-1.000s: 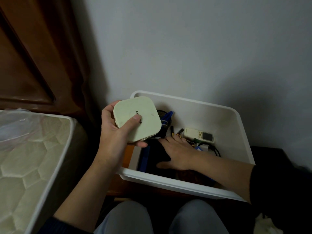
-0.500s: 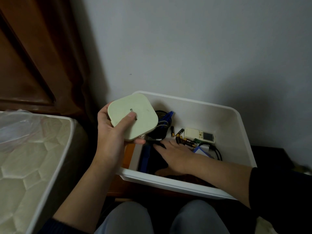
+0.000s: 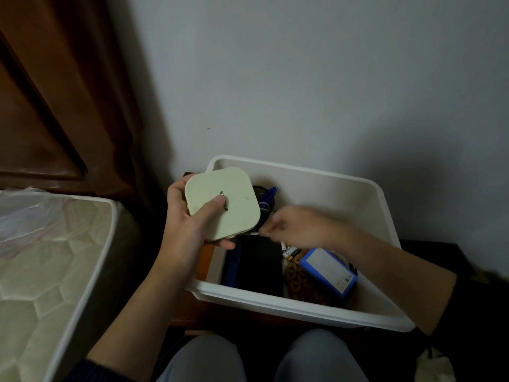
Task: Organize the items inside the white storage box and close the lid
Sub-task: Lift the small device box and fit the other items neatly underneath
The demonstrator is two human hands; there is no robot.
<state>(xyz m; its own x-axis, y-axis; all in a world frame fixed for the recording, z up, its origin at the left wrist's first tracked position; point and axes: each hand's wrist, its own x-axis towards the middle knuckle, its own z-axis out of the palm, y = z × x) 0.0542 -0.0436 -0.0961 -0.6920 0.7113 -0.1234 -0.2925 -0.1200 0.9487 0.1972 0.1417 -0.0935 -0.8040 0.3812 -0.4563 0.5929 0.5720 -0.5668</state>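
The left hand (image 3: 190, 224) grips a pale square device (image 3: 223, 202) above the white storage box's (image 3: 300, 307) left edge, probably clearing room. The blurred right hand (image 3: 294, 227) reaches among cables (image 3: 265, 199) inside; its grip cannot be told.

Dim, shadowy; right hand (image 3: 296, 226) motion-blurred, perhaps reaching.

White box (image 3: 387, 216); cream square case (image 3: 223, 202); blue-edged pack (image 3: 327, 271).
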